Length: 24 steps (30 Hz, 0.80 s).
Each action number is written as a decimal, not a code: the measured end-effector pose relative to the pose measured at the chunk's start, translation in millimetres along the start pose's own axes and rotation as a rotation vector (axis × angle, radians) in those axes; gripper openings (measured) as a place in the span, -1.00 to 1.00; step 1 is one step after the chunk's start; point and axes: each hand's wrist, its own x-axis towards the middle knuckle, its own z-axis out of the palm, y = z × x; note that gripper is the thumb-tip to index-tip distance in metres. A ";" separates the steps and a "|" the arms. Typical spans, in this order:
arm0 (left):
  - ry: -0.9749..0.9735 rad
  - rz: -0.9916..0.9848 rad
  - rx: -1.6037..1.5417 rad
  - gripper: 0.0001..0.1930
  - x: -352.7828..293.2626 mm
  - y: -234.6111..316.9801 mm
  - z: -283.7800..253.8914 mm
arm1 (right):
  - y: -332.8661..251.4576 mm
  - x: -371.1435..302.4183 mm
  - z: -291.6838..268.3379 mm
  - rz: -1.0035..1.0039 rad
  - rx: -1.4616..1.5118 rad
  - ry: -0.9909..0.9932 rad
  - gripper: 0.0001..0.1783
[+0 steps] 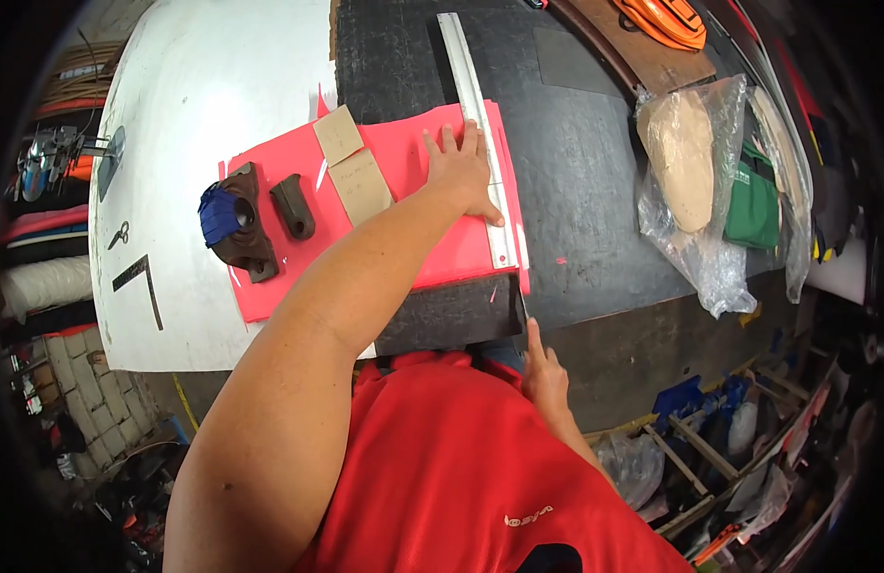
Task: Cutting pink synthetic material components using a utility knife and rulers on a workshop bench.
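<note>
My left hand (461,177) lies with spread fingers across a long, pale metal straightedge (472,91) and the bright pink sheet (404,143) under it. The straightedge runs along the sheet's right side, and a narrow pink strip (511,191) shows beyond it. My right hand (545,377) is at the table's near edge, index finger stretched forward and the others curled. A thin, dark blade-like tool (526,307) juts out past its fingertip, close to the strip's near end; most of it is hidden. Two tan cardboard pieces (360,183) rest on the sheet.
On the pink sheet's left sit a brown metal block with blue wrapping (234,222) and a smaller dark block (293,207). Small scissors (119,235) lie on the white surface (184,105). Plastic-wrapped beige shapes (679,162) and a green pouch (752,201) lie at right.
</note>
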 end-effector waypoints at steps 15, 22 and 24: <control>0.000 -0.045 -0.063 0.37 3.0 3.8 2.6 | -99.0 260.7 -107.1 -0.083 0.236 0.182 -0.35; -0.027 -0.017 -0.036 0.20 1.3 -5.5 1.9 | -118.9 301.5 -114.5 -0.142 0.124 0.091 -0.37; -0.068 -0.021 -0.004 0.32 3.5 -3.9 -0.7 | -118.1 305.5 -116.5 -0.150 0.097 0.064 -0.37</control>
